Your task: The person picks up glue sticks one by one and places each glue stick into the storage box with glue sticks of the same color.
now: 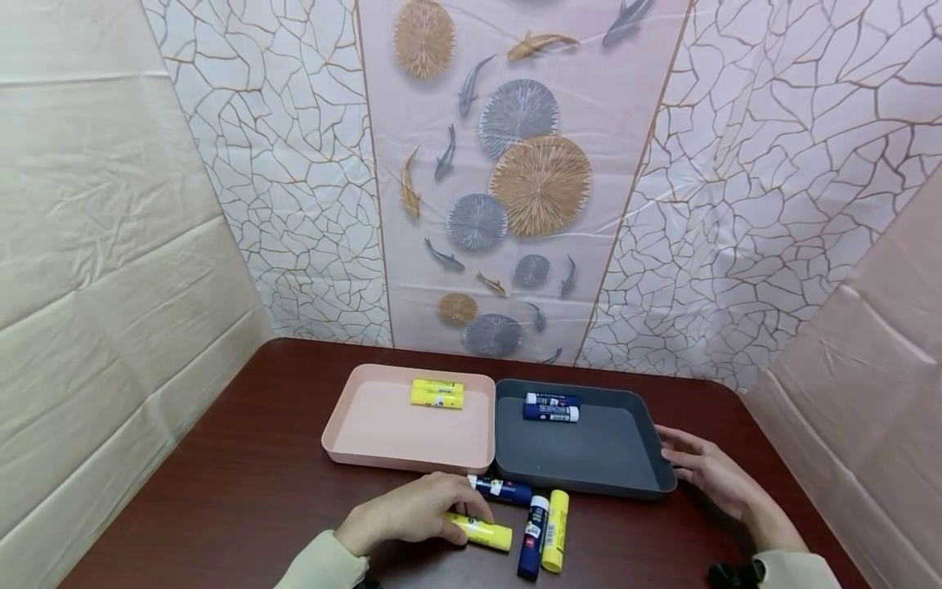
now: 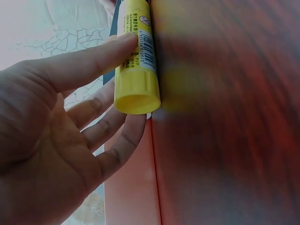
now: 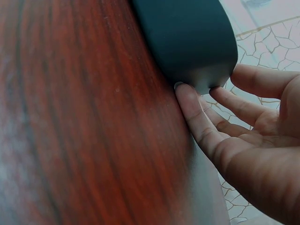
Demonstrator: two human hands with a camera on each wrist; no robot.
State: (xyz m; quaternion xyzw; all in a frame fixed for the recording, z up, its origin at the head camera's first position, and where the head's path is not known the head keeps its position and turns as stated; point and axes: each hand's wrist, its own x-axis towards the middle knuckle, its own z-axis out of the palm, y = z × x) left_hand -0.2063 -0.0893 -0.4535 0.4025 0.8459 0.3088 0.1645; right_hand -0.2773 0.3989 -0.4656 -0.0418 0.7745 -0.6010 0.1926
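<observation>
My left hand (image 1: 412,515) grasps the yellow glue stick (image 1: 482,532), its near end hidden under my fingers. My right hand (image 1: 710,474), fingers relaxed, touches the grey tray (image 1: 589,450).

Dark red-brown wooden bench (image 1: 221,491): pink tray (image 1: 368,433) and grey tray (image 1: 589,458) side by side, touching; four glue sticks (image 1: 548,528) loose at front edge.

Left hand (image 1: 412,514) covers near end of yellow glue stick (image 1: 482,532). Dark blue stick (image 1: 503,491) partly hidden behind fingers (image 1: 471,501). Label print on all sticks too small to read. Left wrist view: surface (image 2: 225,117) smeared with blur. Right wrist view: grey tray (image 3: 187,37) cut off by top edge, contents unseen.
</observation>
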